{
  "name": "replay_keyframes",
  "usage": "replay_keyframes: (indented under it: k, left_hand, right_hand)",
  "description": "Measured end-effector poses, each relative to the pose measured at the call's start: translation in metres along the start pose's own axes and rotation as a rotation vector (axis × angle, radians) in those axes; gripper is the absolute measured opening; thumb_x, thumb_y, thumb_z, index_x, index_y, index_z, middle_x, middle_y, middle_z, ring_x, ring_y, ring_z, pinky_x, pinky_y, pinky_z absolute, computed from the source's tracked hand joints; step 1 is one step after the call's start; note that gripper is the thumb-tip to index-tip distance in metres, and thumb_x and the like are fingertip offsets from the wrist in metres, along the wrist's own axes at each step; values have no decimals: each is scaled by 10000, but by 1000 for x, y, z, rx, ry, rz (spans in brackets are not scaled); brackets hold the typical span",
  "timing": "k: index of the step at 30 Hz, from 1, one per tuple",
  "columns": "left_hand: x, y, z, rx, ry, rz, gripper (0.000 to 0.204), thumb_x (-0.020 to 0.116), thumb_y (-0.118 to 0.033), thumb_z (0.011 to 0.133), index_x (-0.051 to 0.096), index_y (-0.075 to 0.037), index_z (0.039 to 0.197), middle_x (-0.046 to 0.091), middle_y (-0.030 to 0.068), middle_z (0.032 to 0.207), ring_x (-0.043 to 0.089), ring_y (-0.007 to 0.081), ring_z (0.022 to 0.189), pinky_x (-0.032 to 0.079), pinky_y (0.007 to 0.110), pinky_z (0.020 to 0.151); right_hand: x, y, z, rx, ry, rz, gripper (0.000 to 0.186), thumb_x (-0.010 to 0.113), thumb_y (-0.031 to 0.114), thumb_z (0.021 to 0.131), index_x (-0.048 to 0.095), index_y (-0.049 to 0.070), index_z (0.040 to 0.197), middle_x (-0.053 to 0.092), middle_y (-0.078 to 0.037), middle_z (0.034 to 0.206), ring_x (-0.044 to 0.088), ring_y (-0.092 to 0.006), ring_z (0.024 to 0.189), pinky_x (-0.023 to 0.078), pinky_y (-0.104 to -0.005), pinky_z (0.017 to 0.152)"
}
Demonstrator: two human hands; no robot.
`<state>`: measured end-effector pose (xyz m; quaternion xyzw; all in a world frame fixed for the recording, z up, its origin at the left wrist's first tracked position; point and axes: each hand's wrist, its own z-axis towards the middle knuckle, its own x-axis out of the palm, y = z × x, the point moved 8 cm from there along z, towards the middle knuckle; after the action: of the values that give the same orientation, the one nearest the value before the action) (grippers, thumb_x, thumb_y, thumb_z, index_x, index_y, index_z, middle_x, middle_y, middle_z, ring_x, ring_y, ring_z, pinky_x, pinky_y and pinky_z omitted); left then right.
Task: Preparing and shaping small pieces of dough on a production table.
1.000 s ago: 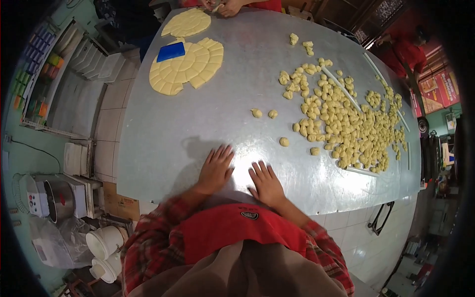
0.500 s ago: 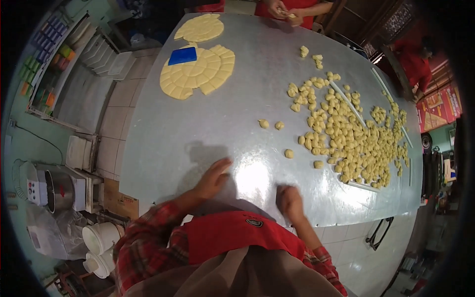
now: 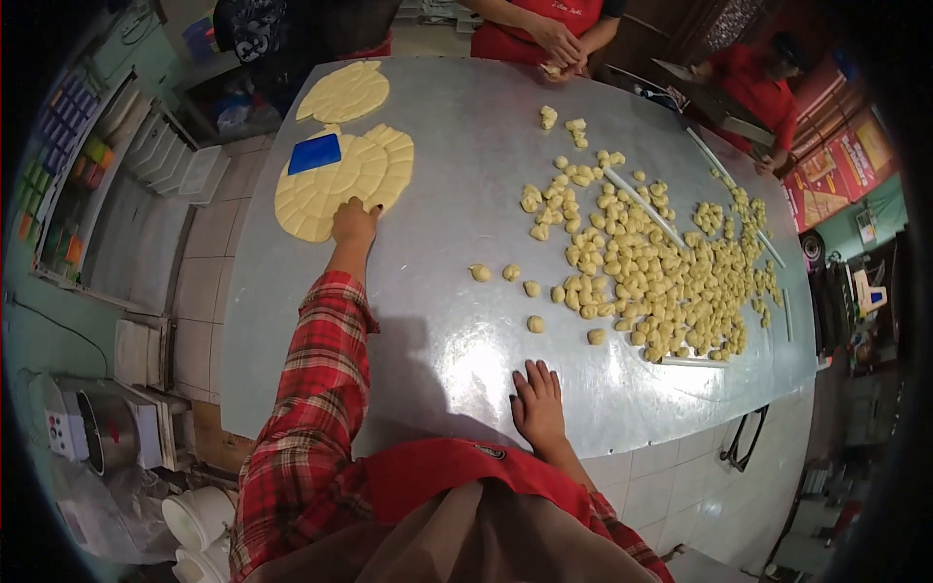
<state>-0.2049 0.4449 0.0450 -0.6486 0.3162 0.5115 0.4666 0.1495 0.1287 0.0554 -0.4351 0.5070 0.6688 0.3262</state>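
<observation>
My left arm stretches out across the metal table, and my left hand (image 3: 356,222) is at the near edge of a flat, round sheet of dough (image 3: 377,173) scored into pieces. Its thumb stands apart from the fingers, which are bent down at the dough; anything under them is hidden. A blue dough scraper (image 3: 315,154) lies on that sheet. Close to the front edge, my right hand (image 3: 538,406) rests palm down with fingers spread, holding nothing. The nearest dough ball (image 3: 535,324) lies beyond it, with several other loose ones.
A large heap of dough balls (image 3: 671,282) covers the table's right side, with a pale bar (image 3: 643,206) lying across it. Another scored dough sheet (image 3: 345,92) sits at the far left. Across the table, a co-worker's hands (image 3: 566,49) hold a bit of dough. White buckets (image 3: 199,518) stand lower left.
My left hand has reached forward from near my body to the dough sheet. My right hand has spread flat on the table. One more ball lies among the loose ones. The view has shifted.
</observation>
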Motion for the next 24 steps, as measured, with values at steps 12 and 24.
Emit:
replay_keyframes:
  k: [12,24]
  left_hand:
    - [54,86,-117,-312,488,-1537,95,467,-101,918,550,-65,946,554,28,811,553,150,716,509,334,658]
    - [5,-5,-336,66,1141,-1139,200,450,-152,961,596,-20,1000,467,-23,697,416,83,589,358,219,539]
  right_hand:
    - [-4,-6,1,10,-52,54,389,575,109,801,554,64,1186,447,-168,1341,371,-342,1295,270,-501,1078]
    - [-52,134,47,-533,35,384,503,642,105,773,483,40,1246,488,-222,1259,521,-380,1111,454,-427,909]
